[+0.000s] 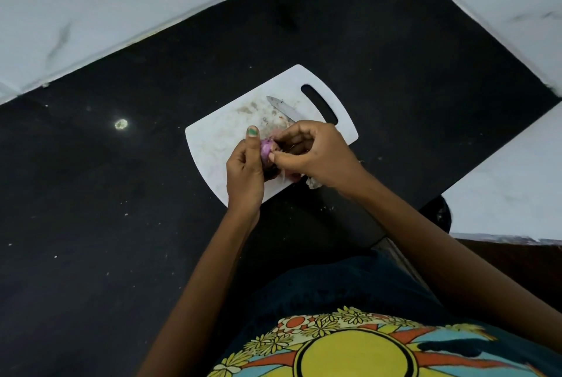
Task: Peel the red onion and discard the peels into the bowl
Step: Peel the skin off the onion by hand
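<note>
You're holding the red onion (265, 150) up over the near edge of the white cutting board (219, 145), and it's sitting right between your two hands, so there's basically no reach involved. Your left hand (244, 173) is doing the holding: its grip is wrapped around the onion from the left, thumb sticking up along the side. Your right hand (316, 153) is coming in from the right with fingertips pinching at the onion's skin, looks like a strip of peel, though I can't tell exactly how much it's got hold of. So the peel side is facing your right hand, and I'd guess the pull is going rightward, away from the left grip. Some loose peel scraps (313, 183) are lying just off the board's near right edge on the black bench (91, 194). The knife (286, 110) is lying on the board behind your hands, untouched, blade pointing far left. One thing bugging me: I'm not seeing any bowl in view, so you're going to have to find it somewhere out of frame before dumping those peels.
</note>
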`<move>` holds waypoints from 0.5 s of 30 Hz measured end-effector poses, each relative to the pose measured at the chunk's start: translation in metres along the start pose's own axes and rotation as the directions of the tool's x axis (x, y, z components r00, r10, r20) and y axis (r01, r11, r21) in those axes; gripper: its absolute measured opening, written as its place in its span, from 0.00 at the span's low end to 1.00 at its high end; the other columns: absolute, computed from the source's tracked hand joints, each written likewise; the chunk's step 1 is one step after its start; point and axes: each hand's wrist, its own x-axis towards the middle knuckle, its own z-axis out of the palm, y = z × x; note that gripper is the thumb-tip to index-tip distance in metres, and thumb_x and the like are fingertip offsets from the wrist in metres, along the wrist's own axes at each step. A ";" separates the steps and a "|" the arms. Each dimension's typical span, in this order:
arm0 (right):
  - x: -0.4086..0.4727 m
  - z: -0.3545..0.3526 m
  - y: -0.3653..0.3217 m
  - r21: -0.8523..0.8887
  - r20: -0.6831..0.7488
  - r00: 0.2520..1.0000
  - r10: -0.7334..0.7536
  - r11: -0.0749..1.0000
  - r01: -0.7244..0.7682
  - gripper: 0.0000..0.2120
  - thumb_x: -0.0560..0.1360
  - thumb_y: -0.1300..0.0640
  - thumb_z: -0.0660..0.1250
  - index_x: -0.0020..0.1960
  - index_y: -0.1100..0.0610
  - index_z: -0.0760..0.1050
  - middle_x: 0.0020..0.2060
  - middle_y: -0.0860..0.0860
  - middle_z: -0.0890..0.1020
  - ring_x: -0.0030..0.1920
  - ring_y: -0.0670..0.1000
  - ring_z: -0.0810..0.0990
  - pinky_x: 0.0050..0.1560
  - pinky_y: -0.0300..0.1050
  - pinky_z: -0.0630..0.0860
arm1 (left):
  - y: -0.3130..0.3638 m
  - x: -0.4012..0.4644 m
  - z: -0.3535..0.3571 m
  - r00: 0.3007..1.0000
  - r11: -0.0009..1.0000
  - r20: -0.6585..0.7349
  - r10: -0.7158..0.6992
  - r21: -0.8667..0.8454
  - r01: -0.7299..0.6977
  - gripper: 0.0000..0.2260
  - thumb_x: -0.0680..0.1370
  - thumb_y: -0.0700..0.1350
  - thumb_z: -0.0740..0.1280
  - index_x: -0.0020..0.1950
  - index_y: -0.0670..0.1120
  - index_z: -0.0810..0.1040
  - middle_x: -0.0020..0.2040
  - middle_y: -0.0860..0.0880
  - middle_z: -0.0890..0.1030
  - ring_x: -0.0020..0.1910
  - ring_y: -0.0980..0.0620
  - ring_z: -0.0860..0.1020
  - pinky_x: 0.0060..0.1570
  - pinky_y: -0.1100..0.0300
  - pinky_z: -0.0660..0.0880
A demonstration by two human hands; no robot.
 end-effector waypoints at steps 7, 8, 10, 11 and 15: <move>-0.001 0.001 0.001 -0.008 -0.005 1.000 0.007 1.000 -0.007 0.11 0.66 0.62 0.75 0.47 0.61 0.80 0.37 0.51 0.84 0.38 0.48 0.84 0.42 0.44 0.82 | -0.003 -0.001 0.000 1.000 1.000 -0.006 -0.008 -0.011 0.008 0.27 0.79 0.61 0.57 0.46 0.35 0.76 0.41 0.38 0.77 0.42 0.44 0.76 0.51 0.41 0.76; -0.001 0.002 0.000 -0.020 -0.012 1.000 0.000 1.000 0.000 0.10 0.66 0.62 0.75 0.46 0.60 0.80 0.36 0.50 0.84 0.37 0.47 0.83 0.42 0.43 0.82 | -0.003 -0.001 0.000 1.000 1.000 -0.010 -0.011 -0.014 0.011 0.27 0.80 0.60 0.57 0.46 0.33 0.75 0.40 0.38 0.77 0.41 0.44 0.76 0.50 0.41 0.76; -0.001 0.002 0.000 -0.033 -0.025 1.000 -0.009 0.999 0.008 0.08 0.66 0.63 0.74 0.44 0.59 0.80 0.34 0.48 0.83 0.35 0.44 0.82 0.41 0.41 0.82 | -0.003 -0.002 0.001 1.000 1.000 -0.015 -0.020 -0.015 0.019 0.27 0.80 0.58 0.56 0.46 0.33 0.75 0.40 0.38 0.77 0.41 0.44 0.76 0.49 0.43 0.77; -0.001 0.001 0.000 -0.032 -0.033 0.999 -0.009 0.999 0.008 0.07 0.66 0.63 0.73 0.44 0.59 0.81 0.34 0.48 0.83 0.35 0.44 0.82 0.41 0.41 0.82 | -0.002 -0.002 0.002 1.000 1.000 -0.014 -0.024 -0.017 0.024 0.26 0.81 0.58 0.56 0.46 0.33 0.75 0.40 0.38 0.77 0.41 0.44 0.76 0.47 0.45 0.77; 0.000 -0.002 0.002 -0.009 -0.067 0.998 0.000 1.000 -0.001 0.05 0.69 0.64 0.70 0.45 0.60 0.82 0.37 0.52 0.85 0.38 0.52 0.85 0.43 0.50 0.83 | -0.002 -0.004 0.004 0.998 0.998 -0.014 -0.064 -0.013 0.064 0.24 0.79 0.60 0.56 0.43 0.41 0.78 0.40 0.40 0.80 0.41 0.45 0.79 0.49 0.47 0.78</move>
